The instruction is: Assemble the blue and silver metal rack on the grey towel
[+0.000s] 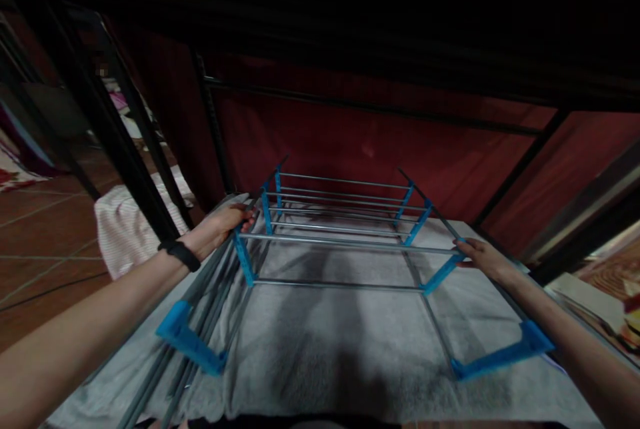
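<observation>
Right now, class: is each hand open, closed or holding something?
Left hand: closed, holding the rack's left side.
Right hand: closed, holding the rack's right side by a blue connector.

Between your left hand (233,222) and right hand (481,258) run slender, smooth, shiny grey metal rods (350,243); the angled blue brackets (244,259) beside your grip look plastic, matt. Below lies fuzzy grey cloth (400,342).

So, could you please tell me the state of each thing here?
Left hand: curled on the rack's left side
Right hand: closed on the rack's right side
Rack: resting on grey cloth
Front blue pieces: no crossbar between them
Rods at left: lying side by side
Grey cloth: spread out
Wristband: worn
</observation>
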### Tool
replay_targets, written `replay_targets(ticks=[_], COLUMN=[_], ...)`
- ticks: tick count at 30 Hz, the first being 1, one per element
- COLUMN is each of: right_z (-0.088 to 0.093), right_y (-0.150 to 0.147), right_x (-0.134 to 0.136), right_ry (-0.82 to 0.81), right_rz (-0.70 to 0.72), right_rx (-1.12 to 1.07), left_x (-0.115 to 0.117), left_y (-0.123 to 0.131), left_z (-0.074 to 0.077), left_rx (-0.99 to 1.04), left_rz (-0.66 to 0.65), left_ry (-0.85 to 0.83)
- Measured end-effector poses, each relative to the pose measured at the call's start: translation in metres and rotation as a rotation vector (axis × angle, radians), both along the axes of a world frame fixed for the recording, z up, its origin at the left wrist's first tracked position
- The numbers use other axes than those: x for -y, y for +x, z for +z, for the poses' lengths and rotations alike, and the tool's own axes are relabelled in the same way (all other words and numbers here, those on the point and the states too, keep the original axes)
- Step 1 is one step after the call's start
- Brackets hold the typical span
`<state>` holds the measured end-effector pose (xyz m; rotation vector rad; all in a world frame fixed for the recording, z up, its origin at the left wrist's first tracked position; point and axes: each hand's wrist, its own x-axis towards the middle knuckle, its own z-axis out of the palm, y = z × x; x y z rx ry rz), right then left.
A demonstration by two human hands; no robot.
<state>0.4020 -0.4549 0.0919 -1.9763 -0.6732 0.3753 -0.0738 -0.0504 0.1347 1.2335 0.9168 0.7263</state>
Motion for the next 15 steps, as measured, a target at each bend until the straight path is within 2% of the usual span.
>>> replay_targets(ticks=[5,15], right_z=[-0.008,-0.016], right_y=[0.005,0.018], right_x=[-0.004,-0.001], right_ry=[-0.016,-0.069], right_rz=[-0.008,0.032], right_rx=[0.007,-0.029], left_x=[-0.010,-0.013], left_y=[0.010,0.014], left_z=[-0.012,-0.014], left_rx=[-0.076,-0.108], left_rz=[-0.009,0.013], left_ry=[0.022,-0.030])
